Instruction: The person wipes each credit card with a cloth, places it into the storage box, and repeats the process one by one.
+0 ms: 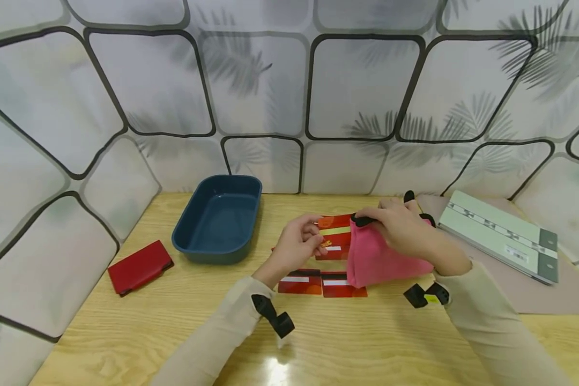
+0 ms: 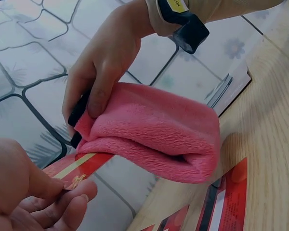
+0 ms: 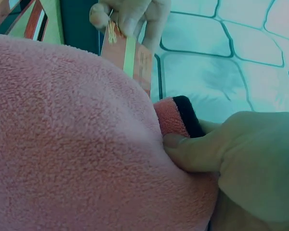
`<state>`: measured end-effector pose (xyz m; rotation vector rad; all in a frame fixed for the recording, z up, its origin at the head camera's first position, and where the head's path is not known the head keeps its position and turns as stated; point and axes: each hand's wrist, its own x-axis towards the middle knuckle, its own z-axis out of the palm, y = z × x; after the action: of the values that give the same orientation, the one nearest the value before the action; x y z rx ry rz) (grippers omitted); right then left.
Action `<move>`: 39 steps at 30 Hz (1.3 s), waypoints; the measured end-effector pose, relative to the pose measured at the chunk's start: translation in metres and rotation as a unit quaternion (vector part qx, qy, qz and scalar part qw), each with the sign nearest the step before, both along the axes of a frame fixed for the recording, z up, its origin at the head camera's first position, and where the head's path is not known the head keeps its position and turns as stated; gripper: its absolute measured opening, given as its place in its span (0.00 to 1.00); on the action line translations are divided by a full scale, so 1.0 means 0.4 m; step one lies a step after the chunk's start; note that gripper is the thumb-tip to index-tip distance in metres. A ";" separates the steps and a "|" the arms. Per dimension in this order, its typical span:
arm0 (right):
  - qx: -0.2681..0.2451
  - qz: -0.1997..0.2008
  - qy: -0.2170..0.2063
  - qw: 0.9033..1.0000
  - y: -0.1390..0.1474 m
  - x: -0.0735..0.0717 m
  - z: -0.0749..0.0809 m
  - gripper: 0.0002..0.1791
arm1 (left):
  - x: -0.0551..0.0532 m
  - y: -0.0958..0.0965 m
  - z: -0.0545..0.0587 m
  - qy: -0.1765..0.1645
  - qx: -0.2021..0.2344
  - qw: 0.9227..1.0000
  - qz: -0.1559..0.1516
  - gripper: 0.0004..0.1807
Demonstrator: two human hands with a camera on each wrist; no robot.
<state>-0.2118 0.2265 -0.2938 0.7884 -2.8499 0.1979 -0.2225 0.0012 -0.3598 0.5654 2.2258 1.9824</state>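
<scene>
Pinched in your left hand (image 1: 296, 244), a red card (image 1: 336, 231) with a yellow stripe and gold marking sits beside the fuzzy, black-edged pink cloth (image 1: 372, 262) clamped in your right hand (image 1: 405, 228). Below, more red cards (image 1: 299, 288) lie on the wooden table (image 1: 357, 343).

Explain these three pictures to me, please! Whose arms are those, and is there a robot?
There's no robot, just a person's two bare hands. The wide picture comes from a camera on the person's head, looking down. The other two come from cameras on the left and right wrists. The left hand pinches a red card with a yellow stripe. The right hand grips a fuzzy pink cloth. More red cards lie on the wooden table, with a blue tub, what looks like a red wallet, and a green notebook.
</scene>
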 end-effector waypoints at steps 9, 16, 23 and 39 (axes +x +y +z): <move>-0.029 -0.011 0.082 0.996 0.027 0.003 -0.005 0.16 | -0.003 -0.012 -0.003 -0.011 0.013 0.999 0.039 0.22; -0.088 -0.001 0.136 0.987 0.010 0.017 0.008 0.15 | -0.005 -0.024 -0.015 -0.018 0.008 0.998 0.055 0.23; -0.087 0.036 0.113 0.989 -0.019 0.032 -0.001 0.14 | -0.012 -0.005 -0.014 0.011 -0.023 0.999 0.024 0.24; -0.050 0.086 0.046 0.994 -0.128 0.025 -0.014 0.11 | -0.006 -0.016 -0.014 0.019 -0.021 0.999 0.016 0.23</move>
<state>-0.2019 0.1755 -0.2994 0.9941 -2.6633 0.3144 -0.2251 -0.0051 -0.3654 0.5708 2.3077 1.9522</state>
